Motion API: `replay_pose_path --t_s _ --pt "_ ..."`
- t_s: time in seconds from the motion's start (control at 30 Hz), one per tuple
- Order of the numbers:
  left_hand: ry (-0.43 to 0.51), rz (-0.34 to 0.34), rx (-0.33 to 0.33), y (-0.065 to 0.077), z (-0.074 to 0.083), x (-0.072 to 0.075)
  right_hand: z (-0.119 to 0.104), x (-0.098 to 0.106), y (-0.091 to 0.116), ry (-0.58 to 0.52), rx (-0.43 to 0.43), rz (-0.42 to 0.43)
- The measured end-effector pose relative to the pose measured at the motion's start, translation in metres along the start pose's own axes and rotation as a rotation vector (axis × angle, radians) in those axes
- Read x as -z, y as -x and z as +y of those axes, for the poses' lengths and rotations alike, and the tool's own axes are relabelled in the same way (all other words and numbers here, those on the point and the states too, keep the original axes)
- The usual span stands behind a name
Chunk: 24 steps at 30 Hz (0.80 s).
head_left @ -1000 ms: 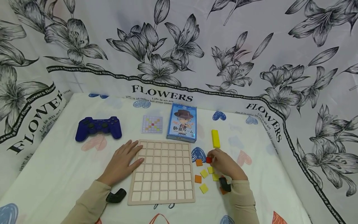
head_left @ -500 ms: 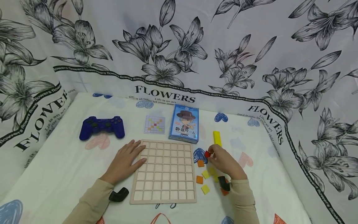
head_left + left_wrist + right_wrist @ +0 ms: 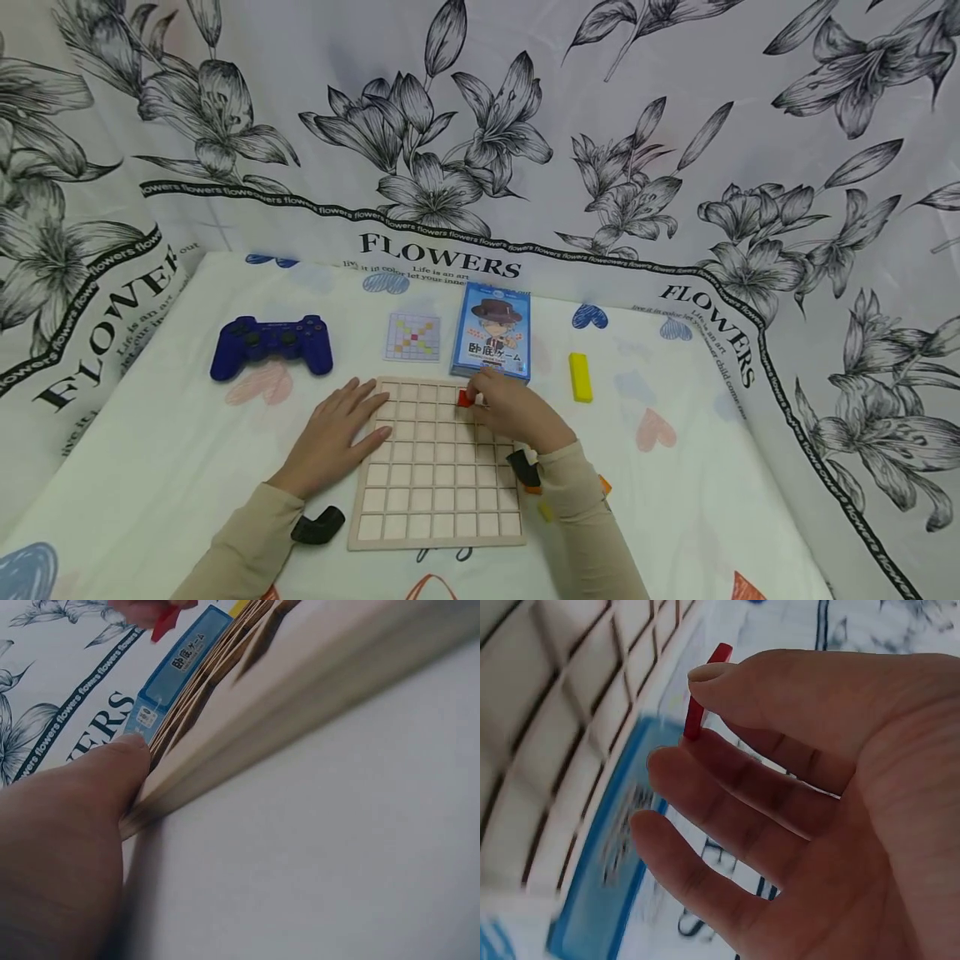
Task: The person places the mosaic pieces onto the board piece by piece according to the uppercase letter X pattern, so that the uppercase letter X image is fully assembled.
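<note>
My right hand point(image 3: 517, 410) pinches a thin red square tile point(image 3: 465, 398) between thumb and fingertips, over the upper part of a wooden grid board point(image 3: 420, 475). In the right wrist view the red tile point(image 3: 705, 694) stands edge-on in the pinch, with the other fingers loosely spread. My left hand point(image 3: 333, 437) rests with relaxed fingers on the board's left edge. The left wrist view shows that thumb point(image 3: 112, 772) against the side of the board point(image 3: 247, 720). The squares of the board that show hold no tiles.
Behind the board lie a blue game box point(image 3: 491, 333) and a small pattern card point(image 3: 412, 337). A dark blue game controller point(image 3: 272, 346) is at left, a yellow bar point(image 3: 580, 377) at right. Orange and yellow tiles point(image 3: 546, 511) lie partly hidden under the right forearm.
My right hand has picked up the red tile from beside the loose tiles and carried it left over the board. My left hand has stayed at the board's edge.
</note>
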State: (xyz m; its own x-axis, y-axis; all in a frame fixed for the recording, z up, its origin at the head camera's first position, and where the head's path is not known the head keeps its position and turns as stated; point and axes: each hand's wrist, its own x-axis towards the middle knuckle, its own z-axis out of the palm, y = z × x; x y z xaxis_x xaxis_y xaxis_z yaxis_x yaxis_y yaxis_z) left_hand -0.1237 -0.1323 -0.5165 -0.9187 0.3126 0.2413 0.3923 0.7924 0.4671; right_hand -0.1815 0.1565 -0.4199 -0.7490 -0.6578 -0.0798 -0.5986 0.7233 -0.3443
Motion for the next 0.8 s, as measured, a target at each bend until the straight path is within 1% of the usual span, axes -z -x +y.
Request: replay_pose_path --t_s 0.17,0.33,0.47,0.57,0.8 --pt "0.007 -0.012 0.014 0.001 -0.001 0.000 -0.025 -0.017 -0.027 0.084 0.099 -0.007" --pt "0.014 0.014 0.001 0.001 0.001 0.001 -0.039 -0.029 -0.043 0.116 0.119 -0.041" --pt "0.019 0.006 0.006 0.000 0.002 0.001 -0.041 -0.035 -0.049 0.069 0.122 -0.054" --pt "0.022 -0.001 0.014 0.000 0.003 0.001 -0.041 -0.039 -0.051 0.053 0.126 -0.040" --pt "0.012 0.008 0.015 0.001 -0.001 0.000 -0.043 -0.045 -0.057 0.113 0.131 -0.017"
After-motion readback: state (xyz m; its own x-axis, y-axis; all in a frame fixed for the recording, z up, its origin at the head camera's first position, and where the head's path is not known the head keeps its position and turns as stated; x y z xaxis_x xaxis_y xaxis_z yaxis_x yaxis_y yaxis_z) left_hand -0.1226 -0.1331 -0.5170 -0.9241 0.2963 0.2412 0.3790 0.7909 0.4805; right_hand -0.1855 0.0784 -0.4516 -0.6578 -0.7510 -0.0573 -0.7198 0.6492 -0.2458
